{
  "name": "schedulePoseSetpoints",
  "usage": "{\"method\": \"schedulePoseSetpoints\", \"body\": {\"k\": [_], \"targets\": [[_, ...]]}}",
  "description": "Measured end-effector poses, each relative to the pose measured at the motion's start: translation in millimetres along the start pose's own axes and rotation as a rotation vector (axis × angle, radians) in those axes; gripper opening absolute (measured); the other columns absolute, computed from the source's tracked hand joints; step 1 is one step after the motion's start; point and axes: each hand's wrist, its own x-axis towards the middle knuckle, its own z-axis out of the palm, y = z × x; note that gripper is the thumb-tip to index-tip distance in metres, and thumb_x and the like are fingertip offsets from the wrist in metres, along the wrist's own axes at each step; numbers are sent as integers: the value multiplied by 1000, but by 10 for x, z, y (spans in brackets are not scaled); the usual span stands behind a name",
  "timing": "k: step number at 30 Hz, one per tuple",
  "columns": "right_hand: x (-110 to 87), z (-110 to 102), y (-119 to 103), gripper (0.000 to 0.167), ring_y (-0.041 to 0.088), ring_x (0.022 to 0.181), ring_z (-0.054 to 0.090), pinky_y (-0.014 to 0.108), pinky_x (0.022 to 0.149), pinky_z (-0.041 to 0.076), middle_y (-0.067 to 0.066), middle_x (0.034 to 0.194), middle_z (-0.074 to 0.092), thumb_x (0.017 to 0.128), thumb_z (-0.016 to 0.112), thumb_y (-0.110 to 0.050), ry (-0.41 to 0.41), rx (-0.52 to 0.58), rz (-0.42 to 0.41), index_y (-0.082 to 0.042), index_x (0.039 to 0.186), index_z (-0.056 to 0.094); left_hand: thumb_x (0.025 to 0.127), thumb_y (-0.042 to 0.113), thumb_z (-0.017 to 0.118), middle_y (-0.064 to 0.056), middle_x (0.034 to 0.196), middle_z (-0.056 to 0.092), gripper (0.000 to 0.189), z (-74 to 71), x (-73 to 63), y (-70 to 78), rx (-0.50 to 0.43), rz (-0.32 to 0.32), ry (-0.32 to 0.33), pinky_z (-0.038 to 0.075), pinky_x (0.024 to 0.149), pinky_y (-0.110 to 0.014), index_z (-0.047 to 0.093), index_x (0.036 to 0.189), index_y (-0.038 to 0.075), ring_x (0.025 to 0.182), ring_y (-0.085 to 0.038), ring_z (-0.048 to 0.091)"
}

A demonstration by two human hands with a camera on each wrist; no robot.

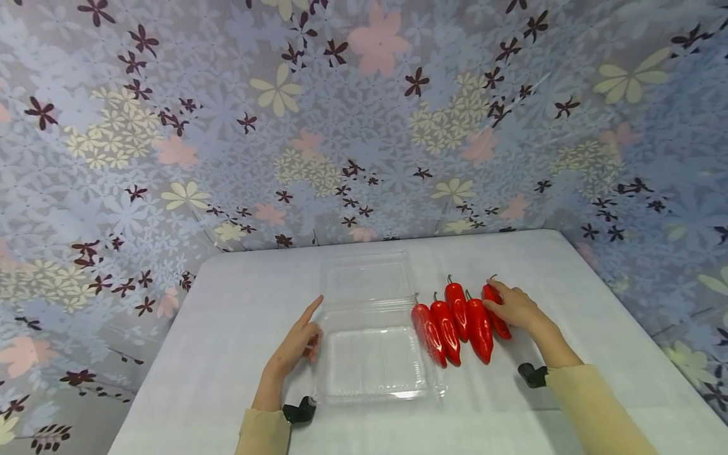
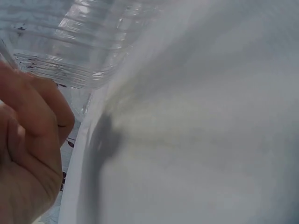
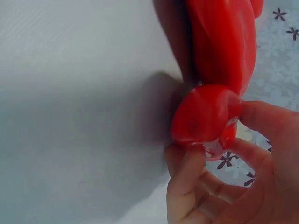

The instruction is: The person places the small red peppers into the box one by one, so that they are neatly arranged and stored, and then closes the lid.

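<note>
My right hand (image 1: 517,308) grips the rightmost red pepper (image 1: 500,323), its thumb and fingers on either side of it. In the right wrist view the rounded tip of this held pepper (image 3: 205,114) faces the camera, close beside another red pepper (image 3: 224,46). Several more red peppers (image 1: 479,332) lie side by side to the left, green stems pointing away from me. A clear plastic clamshell box (image 1: 370,399) stands unfolded, its lid (image 1: 366,256) laid back. Beside the box's left edge, my left hand (image 1: 296,344) holds nothing, its index finger extended toward the hinge and the other fingers loosely bent.
A white cloth covers the table (image 1: 227,303). Flower-patterned sheeting (image 1: 364,158) rises behind the table and along both sides. The leftmost pepper (image 1: 428,335) overlaps the right rim of the box in the head view.
</note>
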Motion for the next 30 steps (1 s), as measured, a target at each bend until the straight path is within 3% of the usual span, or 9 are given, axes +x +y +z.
{"method": "schedulePoseSetpoints", "body": {"k": [2,9,15,19,25,30], "targets": [[-9,-1,14,68,49,101,49,58,76,49,40,124,42,92,54,-33,-19,18,18,9,140,30,89,5,37,-3,59,43,70,2,12,-15,-11,-11,2,40,41,-27,17,152,30,44,-14,39],[-4,-3,12,71,43,93,53,49,72,53,40,128,39,91,54,-33,-31,58,55,8,141,27,90,1,35,-4,57,42,71,35,-89,177,-59,19,-47,41,42,-27,9,153,17,43,-14,39],[27,16,53,70,39,87,54,42,65,54,39,126,40,90,55,-33,-20,86,76,6,141,27,91,2,36,-1,54,40,69,21,10,32,-59,49,-28,40,40,-25,14,153,24,40,-12,38],[22,-6,89,69,45,95,52,49,71,53,39,125,41,91,55,-32,12,93,70,5,142,26,91,6,36,-1,55,37,68,26,73,-38,-57,84,-42,40,40,-26,14,153,25,41,-14,37],[-3,-91,-42,66,44,92,53,47,65,55,36,114,46,90,56,-26,123,134,-20,2,143,27,90,6,37,0,55,35,69,34,113,-43,-69,77,-40,40,41,-26,15,153,24,42,-13,38],[-44,-142,-304,63,41,89,56,44,63,55,31,111,49,90,60,-23,179,189,-174,-5,143,31,93,4,35,0,57,35,67,42,143,-23,-98,44,-62,37,42,-24,14,153,26,43,-12,37]]}}
